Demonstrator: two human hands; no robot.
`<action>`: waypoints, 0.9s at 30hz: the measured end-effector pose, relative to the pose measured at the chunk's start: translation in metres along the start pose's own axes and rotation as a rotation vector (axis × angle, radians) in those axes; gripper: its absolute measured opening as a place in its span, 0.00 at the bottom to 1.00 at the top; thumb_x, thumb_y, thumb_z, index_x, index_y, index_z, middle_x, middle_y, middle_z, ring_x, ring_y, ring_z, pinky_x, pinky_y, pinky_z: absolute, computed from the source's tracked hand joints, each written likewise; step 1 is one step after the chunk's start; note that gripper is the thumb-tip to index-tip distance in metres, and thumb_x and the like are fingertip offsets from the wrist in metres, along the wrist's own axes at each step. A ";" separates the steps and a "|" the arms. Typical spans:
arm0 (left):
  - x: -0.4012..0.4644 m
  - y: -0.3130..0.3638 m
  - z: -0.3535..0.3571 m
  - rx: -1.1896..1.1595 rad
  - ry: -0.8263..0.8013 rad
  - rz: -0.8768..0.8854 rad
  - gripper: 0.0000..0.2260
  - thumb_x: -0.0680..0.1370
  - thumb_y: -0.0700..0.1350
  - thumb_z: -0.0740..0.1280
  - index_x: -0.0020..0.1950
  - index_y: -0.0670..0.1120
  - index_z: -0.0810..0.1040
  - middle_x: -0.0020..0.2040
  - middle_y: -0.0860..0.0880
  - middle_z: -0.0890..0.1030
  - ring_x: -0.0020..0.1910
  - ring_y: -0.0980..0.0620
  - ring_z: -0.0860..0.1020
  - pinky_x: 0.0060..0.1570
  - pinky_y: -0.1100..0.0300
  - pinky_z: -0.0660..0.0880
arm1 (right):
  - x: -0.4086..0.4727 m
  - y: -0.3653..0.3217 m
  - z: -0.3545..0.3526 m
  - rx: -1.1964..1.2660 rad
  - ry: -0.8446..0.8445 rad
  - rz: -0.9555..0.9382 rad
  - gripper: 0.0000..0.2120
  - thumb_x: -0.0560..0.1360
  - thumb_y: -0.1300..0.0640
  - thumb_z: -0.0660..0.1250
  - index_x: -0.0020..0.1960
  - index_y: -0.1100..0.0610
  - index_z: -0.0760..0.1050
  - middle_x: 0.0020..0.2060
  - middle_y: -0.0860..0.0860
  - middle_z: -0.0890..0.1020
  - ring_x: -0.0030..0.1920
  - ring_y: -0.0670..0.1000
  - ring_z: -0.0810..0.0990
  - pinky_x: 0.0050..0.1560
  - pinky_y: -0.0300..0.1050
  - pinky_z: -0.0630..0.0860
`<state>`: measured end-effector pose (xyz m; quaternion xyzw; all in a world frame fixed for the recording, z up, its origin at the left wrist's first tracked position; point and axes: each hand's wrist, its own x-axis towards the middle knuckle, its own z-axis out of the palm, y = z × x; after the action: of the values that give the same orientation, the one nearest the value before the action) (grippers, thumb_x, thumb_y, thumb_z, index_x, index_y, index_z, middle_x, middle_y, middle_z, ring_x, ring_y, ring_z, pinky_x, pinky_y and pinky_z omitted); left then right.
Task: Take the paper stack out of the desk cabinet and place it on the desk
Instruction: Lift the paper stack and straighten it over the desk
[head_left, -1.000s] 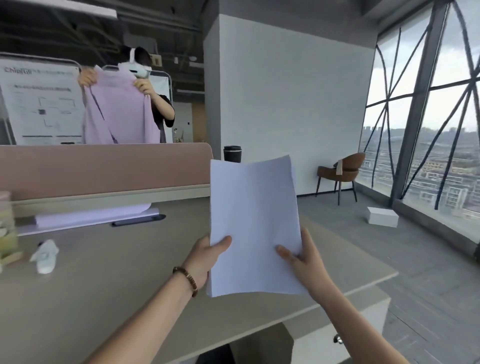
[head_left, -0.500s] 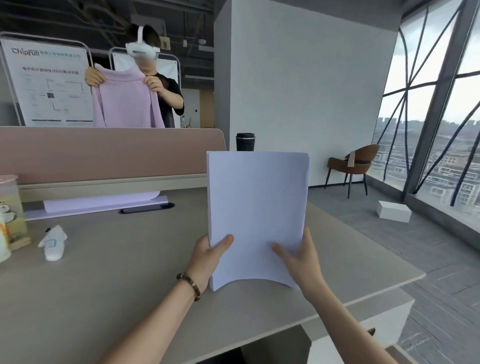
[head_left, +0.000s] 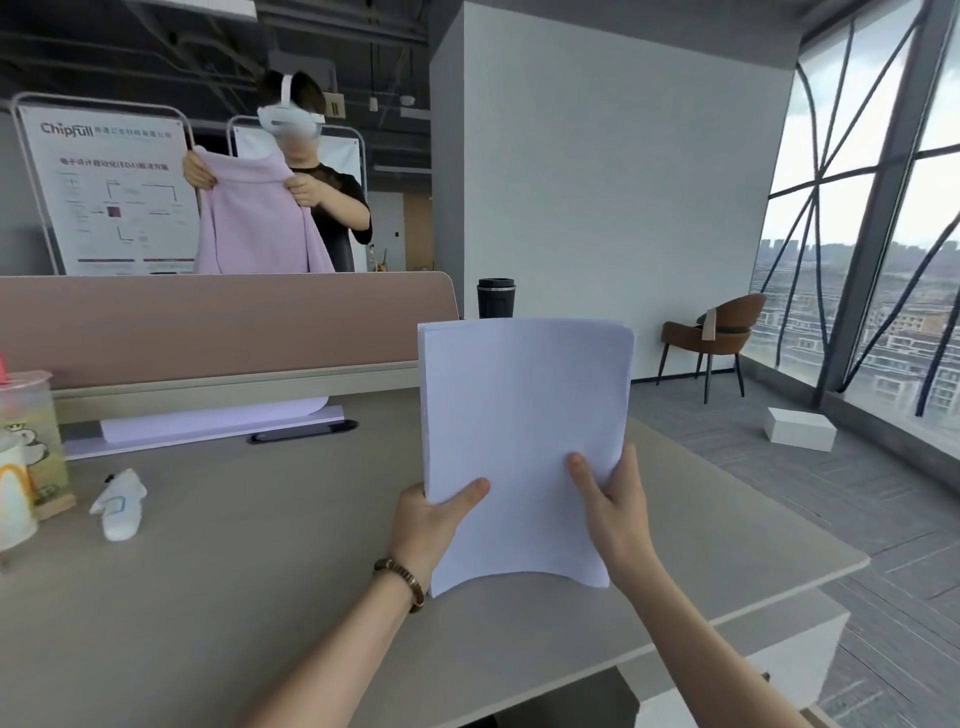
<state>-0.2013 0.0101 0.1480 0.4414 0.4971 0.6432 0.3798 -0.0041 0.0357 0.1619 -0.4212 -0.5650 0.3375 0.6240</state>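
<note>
Both hands hold a paper stack (head_left: 524, 431) upright above the desk (head_left: 249, 561). The left hand (head_left: 434, 519) grips its lower left edge with the thumb across the front; the right hand (head_left: 613, 506) grips the lower right edge the same way. The stack's bottom edge bows upward in the middle. A beaded bracelet (head_left: 401, 581) circles the left wrist. Left of the stack, on the desk, lie a small white object (head_left: 120, 506), a black pen (head_left: 304, 431) and flat papers (head_left: 208, 422). A dark tumbler (head_left: 496, 297) stands just behind the stack's top edge.

paper stack (head_left: 522, 431) squared up from fanned and tilted a second ago, bottom edge now bowed upward
</note>
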 end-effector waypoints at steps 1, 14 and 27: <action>0.002 0.001 0.000 -0.004 0.009 0.002 0.06 0.70 0.45 0.79 0.45 0.47 0.87 0.43 0.53 0.88 0.44 0.56 0.86 0.45 0.60 0.81 | 0.000 0.001 0.000 0.003 -0.007 -0.010 0.09 0.76 0.52 0.68 0.53 0.50 0.70 0.44 0.37 0.81 0.47 0.42 0.82 0.49 0.50 0.79; -0.001 -0.016 -0.004 0.029 -0.021 -0.066 0.04 0.72 0.46 0.77 0.45 0.51 0.85 0.42 0.58 0.88 0.42 0.62 0.85 0.43 0.65 0.78 | -0.009 0.024 0.000 0.046 -0.070 0.094 0.04 0.80 0.49 0.61 0.53 0.43 0.73 0.50 0.41 0.83 0.48 0.39 0.81 0.49 0.42 0.76; 0.012 -0.024 -0.005 -0.018 -0.046 -0.106 0.08 0.74 0.45 0.75 0.51 0.47 0.85 0.47 0.52 0.88 0.47 0.53 0.86 0.46 0.57 0.81 | 0.002 0.045 0.006 -0.061 -0.034 0.120 0.14 0.72 0.52 0.73 0.53 0.47 0.72 0.48 0.43 0.83 0.48 0.45 0.83 0.48 0.49 0.80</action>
<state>-0.2091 0.0248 0.1263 0.4258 0.5052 0.6162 0.4286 -0.0072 0.0567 0.1221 -0.4673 -0.5592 0.3639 0.5800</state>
